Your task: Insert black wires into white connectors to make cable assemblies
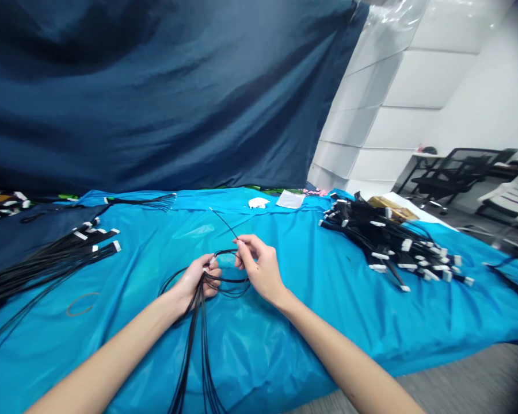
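Note:
My left hand [202, 280] is closed around a bunch of thin black wires [193, 339], whose strands loop beside it and hang down toward me. A white connector shows at its fingertips. Just to the right, my right hand [259, 264] pinches a single black wire [224, 222] between thumb and fingers. That wire's free end sticks up and to the left above the table, with a small pale tip. Both hands are over the middle of the blue sheet [293, 322], and loops of wire run between them.
On the right lies a large pile of black cables with white connectors [384, 241]. More cable bundles [69, 259] spread at the left, near a rubber band [83, 305]. Behind are a single cable bundle [142, 202], a white scrap [258, 202], a clear packet [290, 199] and a dark curtain [164, 92].

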Action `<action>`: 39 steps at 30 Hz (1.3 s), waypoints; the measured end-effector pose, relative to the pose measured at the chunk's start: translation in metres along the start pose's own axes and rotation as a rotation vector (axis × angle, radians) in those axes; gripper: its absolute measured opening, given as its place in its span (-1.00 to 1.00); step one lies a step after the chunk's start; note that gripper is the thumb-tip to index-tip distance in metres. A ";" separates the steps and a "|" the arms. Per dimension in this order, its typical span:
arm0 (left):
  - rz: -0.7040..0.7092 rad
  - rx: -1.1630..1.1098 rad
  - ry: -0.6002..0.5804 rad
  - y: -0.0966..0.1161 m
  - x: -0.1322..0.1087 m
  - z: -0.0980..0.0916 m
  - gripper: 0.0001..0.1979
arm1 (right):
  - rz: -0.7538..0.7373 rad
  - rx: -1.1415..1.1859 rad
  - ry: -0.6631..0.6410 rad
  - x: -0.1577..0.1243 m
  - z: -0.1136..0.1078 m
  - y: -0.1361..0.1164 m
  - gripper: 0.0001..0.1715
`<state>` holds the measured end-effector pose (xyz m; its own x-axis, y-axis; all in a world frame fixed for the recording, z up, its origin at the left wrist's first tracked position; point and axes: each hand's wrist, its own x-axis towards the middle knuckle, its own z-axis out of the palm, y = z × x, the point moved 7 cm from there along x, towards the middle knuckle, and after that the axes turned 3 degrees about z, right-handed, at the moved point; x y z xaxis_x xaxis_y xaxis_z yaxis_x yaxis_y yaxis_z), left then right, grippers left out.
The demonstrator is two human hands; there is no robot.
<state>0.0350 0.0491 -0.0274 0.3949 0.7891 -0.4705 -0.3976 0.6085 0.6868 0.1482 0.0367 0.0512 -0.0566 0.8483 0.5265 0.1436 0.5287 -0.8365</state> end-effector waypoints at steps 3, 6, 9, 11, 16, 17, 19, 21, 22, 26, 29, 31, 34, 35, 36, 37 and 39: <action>0.002 0.005 -0.004 0.000 0.000 0.000 -0.68 | -0.013 -0.011 -0.008 0.000 0.000 -0.001 -0.76; 0.015 0.022 -0.009 0.000 0.001 0.000 -0.68 | -0.033 -0.029 -0.011 0.000 0.000 -0.003 -0.77; 0.031 0.036 -0.023 -0.001 0.003 -0.002 -0.69 | -0.056 -0.054 -0.021 -0.001 0.001 -0.006 -0.78; 0.039 0.041 -0.036 -0.001 0.005 -0.003 -0.69 | -0.063 -0.061 -0.025 -0.001 0.001 -0.007 -0.78; 0.032 0.050 -0.059 -0.001 0.006 -0.004 -0.72 | -0.058 -0.073 -0.030 -0.002 0.001 -0.008 -0.78; 0.030 0.051 -0.058 -0.001 0.005 -0.003 -0.72 | -0.059 -0.074 -0.029 -0.002 0.000 -0.008 -0.77; 0.025 0.046 -0.052 -0.001 0.004 -0.003 -0.72 | -0.063 -0.071 -0.025 -0.001 0.000 -0.008 -0.78; 0.012 0.037 -0.049 -0.001 0.003 -0.002 -0.72 | -0.063 -0.066 -0.022 -0.001 0.000 -0.007 -0.78; 0.005 0.032 -0.048 -0.001 0.002 -0.001 -0.72 | -0.063 -0.067 -0.021 -0.001 0.000 -0.007 -0.78; -0.007 0.005 -0.047 -0.001 0.002 -0.001 -0.70 | -0.061 -0.081 -0.008 -0.001 0.000 -0.004 -0.76; -0.006 -0.005 -0.033 0.000 0.002 -0.002 -0.69 | -0.058 -0.075 0.008 -0.001 -0.002 -0.003 -0.76; -0.002 -0.010 -0.021 0.000 0.002 -0.003 -0.69 | -0.058 -0.062 0.027 -0.001 -0.003 -0.003 -0.76; -0.003 -0.031 -0.015 0.000 0.003 -0.004 -0.69 | -0.055 -0.030 0.074 0.000 -0.008 -0.004 -0.77; -0.004 -0.041 -0.014 0.000 0.003 -0.004 -0.69 | -0.051 -0.023 0.092 0.000 -0.010 -0.004 -0.77; -0.002 -0.051 -0.012 0.000 0.003 -0.005 -0.69 | -0.045 -0.017 0.109 0.001 -0.011 -0.004 -0.76; 0.002 -0.060 -0.008 0.001 0.003 -0.005 -0.69 | -0.038 -0.013 0.125 0.001 -0.013 -0.003 -0.76; 0.012 -0.070 0.000 0.002 0.003 -0.006 -0.69 | -0.020 -0.005 0.148 0.002 -0.015 -0.001 -0.74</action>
<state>0.0301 0.0532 -0.0305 0.3899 0.7961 -0.4628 -0.4588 0.6037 0.6519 0.1630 0.0372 0.0553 0.0869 0.8239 0.5600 0.1485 0.5451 -0.8251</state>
